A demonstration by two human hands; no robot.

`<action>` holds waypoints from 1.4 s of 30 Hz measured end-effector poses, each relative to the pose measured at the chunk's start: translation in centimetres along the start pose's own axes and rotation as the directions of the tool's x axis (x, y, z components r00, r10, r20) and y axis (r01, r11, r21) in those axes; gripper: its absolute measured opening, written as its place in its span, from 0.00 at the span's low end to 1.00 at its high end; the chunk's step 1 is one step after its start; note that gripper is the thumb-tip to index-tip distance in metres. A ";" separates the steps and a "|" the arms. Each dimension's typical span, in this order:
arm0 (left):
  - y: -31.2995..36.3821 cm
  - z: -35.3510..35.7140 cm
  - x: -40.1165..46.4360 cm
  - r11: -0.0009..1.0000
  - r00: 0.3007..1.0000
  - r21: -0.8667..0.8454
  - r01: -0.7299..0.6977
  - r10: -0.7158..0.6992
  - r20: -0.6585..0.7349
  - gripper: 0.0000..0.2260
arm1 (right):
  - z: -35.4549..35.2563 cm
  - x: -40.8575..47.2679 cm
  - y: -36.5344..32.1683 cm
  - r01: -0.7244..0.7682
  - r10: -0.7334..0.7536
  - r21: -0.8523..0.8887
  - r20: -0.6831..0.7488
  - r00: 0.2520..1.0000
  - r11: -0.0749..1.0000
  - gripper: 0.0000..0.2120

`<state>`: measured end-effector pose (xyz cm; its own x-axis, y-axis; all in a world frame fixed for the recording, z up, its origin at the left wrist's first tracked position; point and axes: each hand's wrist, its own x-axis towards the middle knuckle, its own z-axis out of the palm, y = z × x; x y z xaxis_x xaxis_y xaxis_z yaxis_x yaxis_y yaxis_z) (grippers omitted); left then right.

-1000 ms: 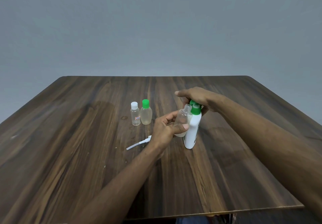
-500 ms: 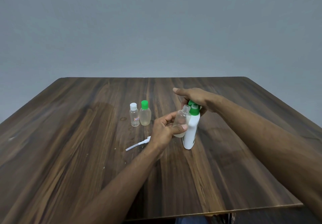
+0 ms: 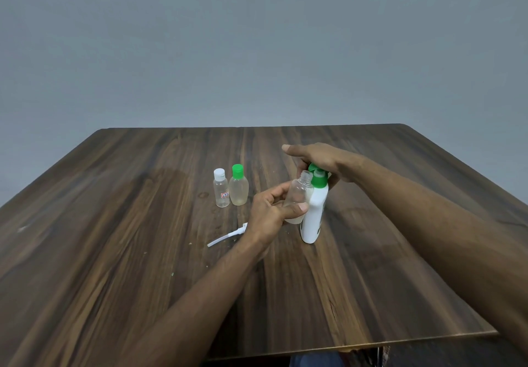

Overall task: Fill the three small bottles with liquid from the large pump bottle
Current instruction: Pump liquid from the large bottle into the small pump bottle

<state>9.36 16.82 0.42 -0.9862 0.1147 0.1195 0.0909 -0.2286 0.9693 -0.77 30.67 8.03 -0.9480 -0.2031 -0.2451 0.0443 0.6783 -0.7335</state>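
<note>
A left hand (image 3: 267, 212) grips a light, likely slippery open bottle (image 3: 298, 198) by its body against the pump bottle (image 3: 314, 212), whose head the right hand (image 3: 320, 160) presses.

Dark wood-grain table (image 3: 114, 252) with a smooth, faintly glossy top; at its centre, a glossy white plastic pump bottle (image 3: 314, 218) with green plastic pump (image 3: 318, 178). At its nine o'clock, three clear plastic small bottles (image 3: 221, 192) (image 3: 238, 192) (image 3: 298, 195). Matt grey wall (image 3: 257, 38) behind.
</note>
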 end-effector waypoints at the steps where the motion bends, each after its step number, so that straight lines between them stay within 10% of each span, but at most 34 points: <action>1: 0.0 0.0 0.0 1.000 1.000 0.001 0.000 0.000 0.001 0.20 | 0.1 0.1 0.0 -0.002 0.002 -0.008 -0.009 1.000 1.000 0.27; 42: -0.4 -0.1 0.2 1.000 1.000 -0.007 0.006 -0.006 -0.012 0.21 | 0.0 0.1 0.3 -0.005 0.004 0.014 0.021 1.000 1.000 0.32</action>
<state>9.13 16.83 0.05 -0.9882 0.1050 0.1111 0.0840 -0.2349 0.9684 -0.85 30.91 7.77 -0.9408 -0.2152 -0.2618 0.0531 0.6694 -0.7410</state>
